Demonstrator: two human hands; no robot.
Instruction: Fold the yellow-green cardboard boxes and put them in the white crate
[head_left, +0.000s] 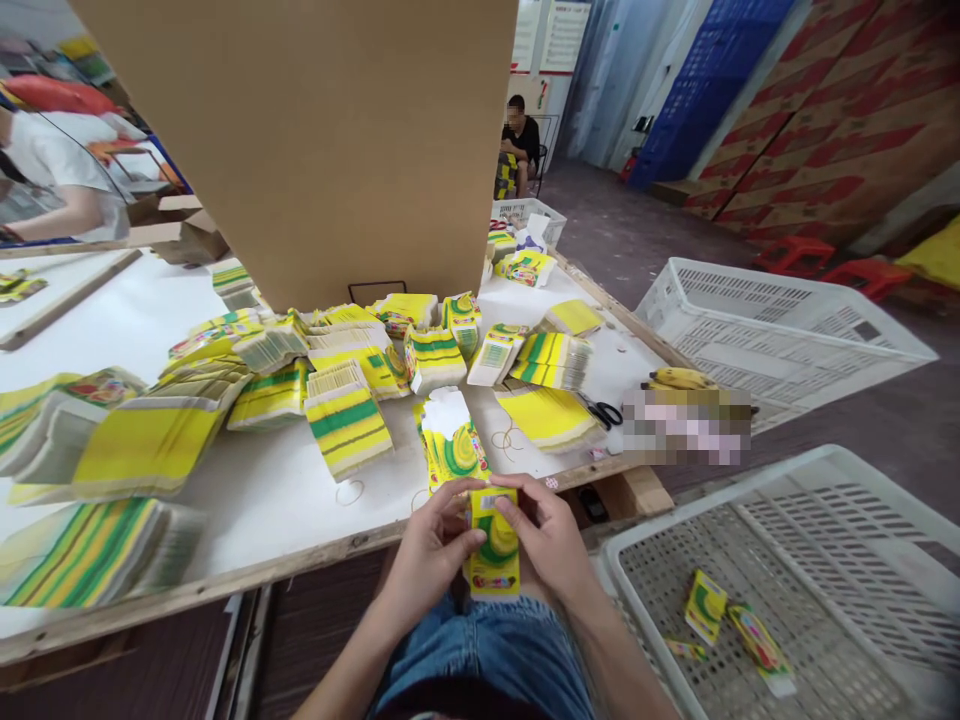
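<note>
Table (262,490): stacked cartons (349,425) on top
Left hand (439,530): pinching yellow box (499,558) before table
Right hand (551,535): pinching same yellow box

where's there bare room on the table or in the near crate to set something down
The widest bare tabletop lies along the front edge, between the lower-left striped stack and the white-flapped cartons, with thin loops on it. In the near crate, mesh floor shows beyond the loose boxes. The tabletop's middle is crowded with carton bundles.
</note>
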